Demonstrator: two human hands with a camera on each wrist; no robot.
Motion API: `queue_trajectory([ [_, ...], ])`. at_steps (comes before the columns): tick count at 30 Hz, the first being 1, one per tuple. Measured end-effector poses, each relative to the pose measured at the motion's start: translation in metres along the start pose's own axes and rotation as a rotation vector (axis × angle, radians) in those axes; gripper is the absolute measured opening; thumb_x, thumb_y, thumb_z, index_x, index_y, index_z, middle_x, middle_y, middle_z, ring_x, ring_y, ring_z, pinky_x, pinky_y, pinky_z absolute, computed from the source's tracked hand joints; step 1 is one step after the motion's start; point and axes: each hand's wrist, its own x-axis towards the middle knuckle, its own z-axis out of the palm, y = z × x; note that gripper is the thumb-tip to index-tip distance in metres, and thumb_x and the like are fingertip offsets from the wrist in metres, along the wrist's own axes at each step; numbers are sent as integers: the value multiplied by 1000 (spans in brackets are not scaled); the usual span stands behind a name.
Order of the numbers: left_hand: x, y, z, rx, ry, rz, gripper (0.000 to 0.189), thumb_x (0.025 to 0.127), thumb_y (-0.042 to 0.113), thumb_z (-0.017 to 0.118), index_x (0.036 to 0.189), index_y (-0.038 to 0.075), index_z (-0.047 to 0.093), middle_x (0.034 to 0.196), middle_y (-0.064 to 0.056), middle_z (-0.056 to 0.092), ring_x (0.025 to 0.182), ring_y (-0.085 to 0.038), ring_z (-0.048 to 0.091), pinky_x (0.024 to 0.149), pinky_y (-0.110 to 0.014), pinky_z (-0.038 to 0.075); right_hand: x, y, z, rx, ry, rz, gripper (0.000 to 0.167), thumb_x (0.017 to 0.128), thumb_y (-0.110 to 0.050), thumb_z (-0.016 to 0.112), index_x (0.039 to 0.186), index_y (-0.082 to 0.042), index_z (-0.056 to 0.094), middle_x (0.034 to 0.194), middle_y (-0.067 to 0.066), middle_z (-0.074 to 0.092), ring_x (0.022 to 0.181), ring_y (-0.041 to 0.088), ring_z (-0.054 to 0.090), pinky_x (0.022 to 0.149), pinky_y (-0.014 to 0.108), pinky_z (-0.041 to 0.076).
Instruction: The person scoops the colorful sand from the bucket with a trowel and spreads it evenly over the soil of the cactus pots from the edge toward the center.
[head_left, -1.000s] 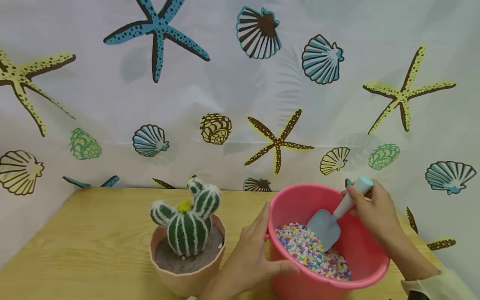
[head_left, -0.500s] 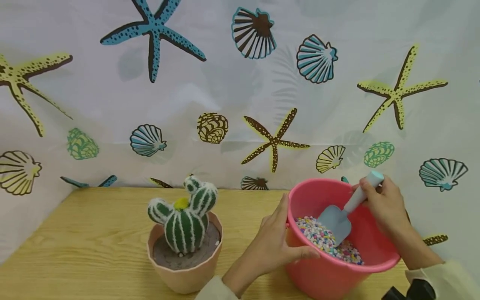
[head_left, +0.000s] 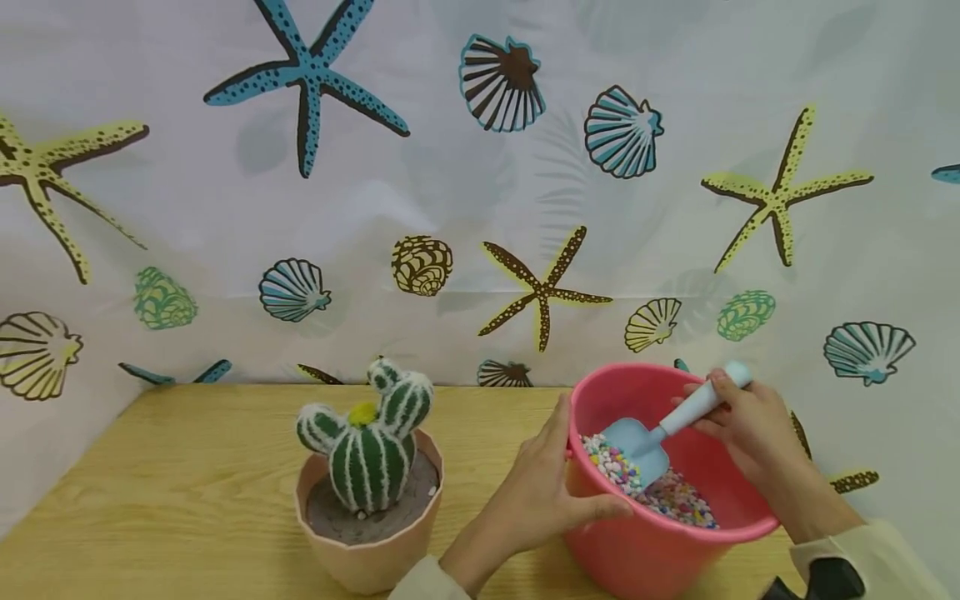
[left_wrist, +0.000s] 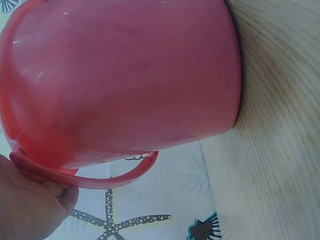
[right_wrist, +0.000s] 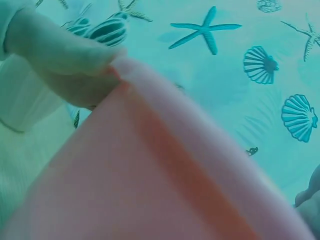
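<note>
A pink bucket (head_left: 630,554) stands on the right, tilted slightly, with small multicoloured pebbles (head_left: 678,498) inside. My left hand (head_left: 536,492) grips its left side at the rim, thumb across the front wall. In the left wrist view, the fingers lie against the bucket's pink handle (left_wrist: 100,182), which hangs along the side. A light blue toy shovel (head_left: 637,448) slants into the bucket, its blade tip among the pebbles. My right hand (head_left: 753,425) holds it near the top of its handle, over the right rim. In the right wrist view, the bucket wall (right_wrist: 110,175) hides the shovel.
Left of the bucket, a green knitted cactus (head_left: 371,467) sits in a peach pot (head_left: 375,554) filled with grey soil. The wooden table (head_left: 172,500) ends at a white cloth (head_left: 420,183) printed with starfish and shells.
The bucket has moved right, away from the cactus pot, with my left hand on it. The shovel blade has shifted left in the pebbles, and its handle leans lower.
</note>
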Motion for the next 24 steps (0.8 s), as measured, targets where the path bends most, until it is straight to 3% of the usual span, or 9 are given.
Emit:
queue_trajectory([
  [2,0,0,2,-6,-6,7,119,70,56,77,154,29,-2,156,3,27,129,-24,48,92,-38,52,0,1,-4,29,8,19,50,102,-31,37,139,0,25,108,-2,59,85,4,68,85,27,53],
  [7,-3,-1,3,-2,0,16,116,72,60,73,153,28,-4,158,3,23,130,-24,48,97,-43,48,-1,2,-8,132,20,45,32,101,-34,39,124,-12,36,116,5,49,86,6,69,86,28,52],
  [13,-8,2,-1,-41,-29,19,104,80,59,64,153,29,-4,159,8,16,137,-22,40,100,-41,46,2,-1,-12,400,-5,104,24,98,-33,42,114,-16,37,98,-1,59,84,14,70,91,35,42],
  [16,-12,5,-3,-36,-48,7,98,85,59,58,153,26,-4,160,6,12,141,-23,34,102,-42,44,4,-3,-15,499,-3,126,26,97,-32,44,117,-17,35,104,3,55,83,17,69,94,37,38],
  [20,-17,9,-7,4,-50,9,94,88,58,54,154,21,-2,161,2,9,145,-23,23,108,-46,36,4,-3,-15,531,24,139,39,96,-32,47,129,-19,31,114,6,45,86,16,68,96,38,38],
  [24,-23,11,-11,36,-57,22,91,90,56,53,154,18,1,161,0,9,147,-23,17,110,-48,32,4,-1,-15,571,51,131,53,95,-32,49,140,-19,24,114,5,47,86,16,68,94,37,41],
])
